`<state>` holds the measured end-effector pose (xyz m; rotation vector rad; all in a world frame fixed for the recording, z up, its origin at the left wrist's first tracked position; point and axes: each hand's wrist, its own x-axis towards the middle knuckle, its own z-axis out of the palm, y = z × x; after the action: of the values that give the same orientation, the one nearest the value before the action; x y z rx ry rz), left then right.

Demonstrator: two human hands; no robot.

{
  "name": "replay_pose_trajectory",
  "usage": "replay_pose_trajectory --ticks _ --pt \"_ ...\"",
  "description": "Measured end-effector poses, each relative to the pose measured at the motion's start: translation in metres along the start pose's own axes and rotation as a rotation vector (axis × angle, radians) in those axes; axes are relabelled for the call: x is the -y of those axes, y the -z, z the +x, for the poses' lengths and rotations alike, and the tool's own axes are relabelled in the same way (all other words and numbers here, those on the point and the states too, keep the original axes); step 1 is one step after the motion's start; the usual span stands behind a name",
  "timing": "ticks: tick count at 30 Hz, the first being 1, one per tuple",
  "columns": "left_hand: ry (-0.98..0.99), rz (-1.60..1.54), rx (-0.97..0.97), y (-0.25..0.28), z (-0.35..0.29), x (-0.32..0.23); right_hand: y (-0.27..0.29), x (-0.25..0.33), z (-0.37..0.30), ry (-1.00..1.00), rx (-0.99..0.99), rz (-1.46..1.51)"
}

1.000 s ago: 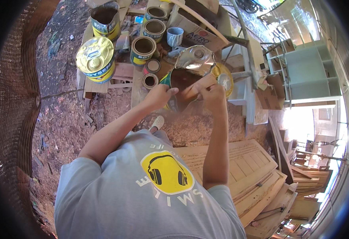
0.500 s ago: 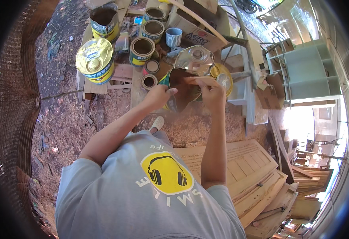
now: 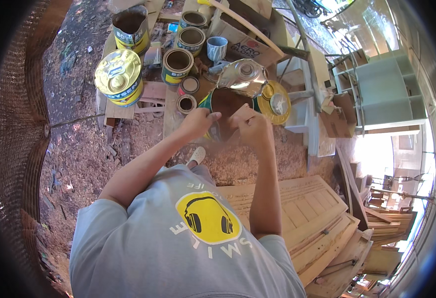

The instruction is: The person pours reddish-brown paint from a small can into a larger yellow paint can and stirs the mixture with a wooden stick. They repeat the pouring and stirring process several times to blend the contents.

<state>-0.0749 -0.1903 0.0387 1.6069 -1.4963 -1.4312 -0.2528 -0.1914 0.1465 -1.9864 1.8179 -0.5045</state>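
Note:
My left hand [image 3: 200,122] is closed on the near-left rim of a large open paint can [image 3: 224,130], which is smeared brown on its near side, with some green and yellow label showing at the left. Over the can's right side, my right hand [image 3: 254,126] is closed round a flat wooden stick [image 3: 238,115], mostly hidden by the fingers and blurred. Brown paint coats the inside of the can. Its bent silvery lid [image 3: 243,77] stands up at the far rim. Beside it is a round golden lid [image 3: 275,103].
Smaller open cans [image 3: 177,64] stand beyond my left hand, near a bluish cup [image 3: 217,48]. A closed golden-topped can [image 3: 119,82] sits farther left on a plank. Behind are a cardboard box [image 3: 245,42] and a curved wooden strip [image 3: 250,25]. Wooden panels [image 3: 297,208] lie at the lower right.
My right hand has moved left and slightly down with the stick, from the can's right edge toward its near rim. My left hand keeps its hold on the rim.

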Motion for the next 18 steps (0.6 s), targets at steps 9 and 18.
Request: replay_pose_trajectory --ticks 9,18 --pt "-0.015 -0.007 0.002 -0.002 0.003 0.005 -0.002 -0.019 0.011 0.113 -0.111 -0.047" --pt "-0.023 0.001 -0.011 -0.005 0.003 0.006 -0.009 -0.038 0.016 -0.143 -0.4 0.061"
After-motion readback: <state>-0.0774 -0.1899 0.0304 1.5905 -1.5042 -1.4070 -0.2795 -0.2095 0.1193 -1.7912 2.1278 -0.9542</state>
